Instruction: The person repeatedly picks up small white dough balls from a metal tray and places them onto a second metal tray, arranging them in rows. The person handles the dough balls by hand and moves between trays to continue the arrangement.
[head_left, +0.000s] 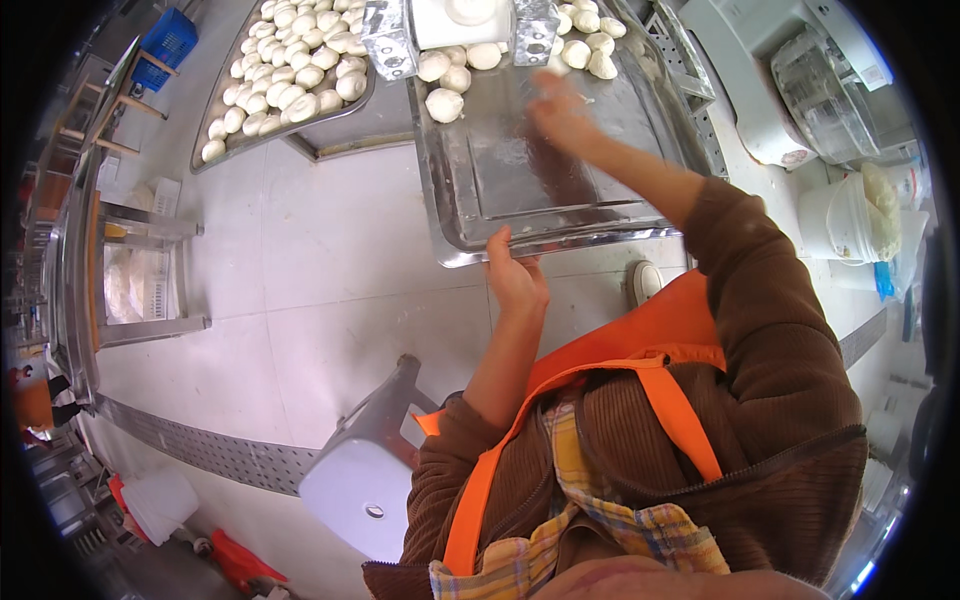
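Observation:
A metal tray (517, 150) lies before me, with white dough balls (444, 105) at its far left and more at its far right. My left hand (517, 277) grips the tray's near rim, its thumb on top and its fingers underneath. Over the far middle of the tray is my right hand (559, 109), blurred, near the dough balls on the right; whether it holds anything cannot be made out. At the top, a machine's metal brackets (390, 41) and white part (465, 26) stand over the tray's far end.
On the left, a second metal tray (356, 105) holds several rows of dough balls. A grey plastic stool (360, 480) stands on the tiled floor at lower left. White buckets (836, 217) are at the right, below a pale machine (739, 82). A metal-framed table (90, 285) stands far left.

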